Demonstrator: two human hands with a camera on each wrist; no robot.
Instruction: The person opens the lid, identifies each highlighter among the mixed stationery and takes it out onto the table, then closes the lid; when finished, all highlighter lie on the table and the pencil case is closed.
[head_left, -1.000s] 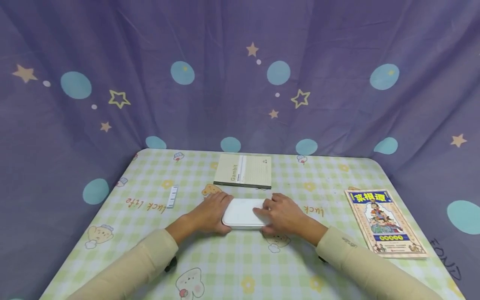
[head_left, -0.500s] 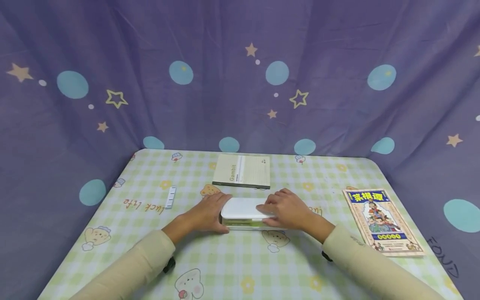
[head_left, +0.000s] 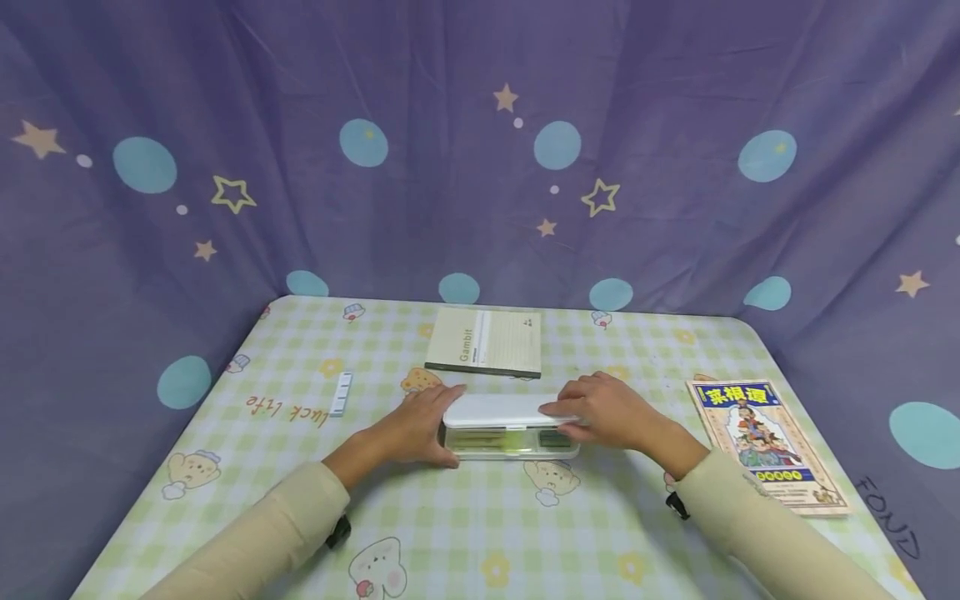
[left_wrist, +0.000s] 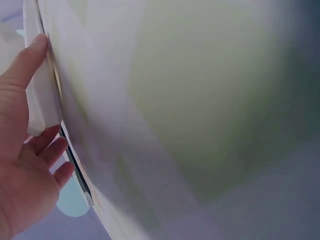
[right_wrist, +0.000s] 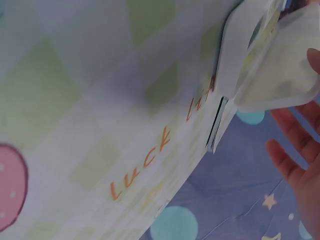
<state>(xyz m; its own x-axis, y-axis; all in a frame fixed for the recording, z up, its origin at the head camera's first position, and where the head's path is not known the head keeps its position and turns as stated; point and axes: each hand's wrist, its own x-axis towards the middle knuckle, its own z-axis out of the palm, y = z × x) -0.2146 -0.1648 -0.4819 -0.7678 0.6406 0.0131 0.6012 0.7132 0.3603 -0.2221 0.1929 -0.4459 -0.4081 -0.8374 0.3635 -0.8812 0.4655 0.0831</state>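
Item one: white case, long and rounded at the corners (head_left: 480,455), lying on the tabletop in front of the person; its lid (head_left: 495,411) stands ajar along the near side, tilted up over the base

Item two: the person's left hand (head_left: 415,427), clamped on the left end of the case, thumb at the near side, fingers round towards the far side

Item three: the right hand (head_left: 618,414), at the right end of the case, pinching the lid, thumb inside and fingers outside as far as I can see; the two hands are apart, the length of the case between them

Item four: contents of the case, seen through the gap: pale slender pieces, a yellow-green piece (head_left: 514,442) and a dark green one (head_left: 553,438), too small to name

Item five: notebook marked "Gambit" (head_left: 510,343), flat, just beyond the case, dark spine towards it

Item six: small white strip with blue marks (head_left: 342,394), left of the case, apart from it

Item seven: illustrated book, blue title band (head_left: 767,446), well to the right of the case

Item eight: green-and-white checked cloth (head_left: 450,533), beneath the case

Item nine: purple curtain with stars and blue spots (head_left: 450,217), hanging beyond the case
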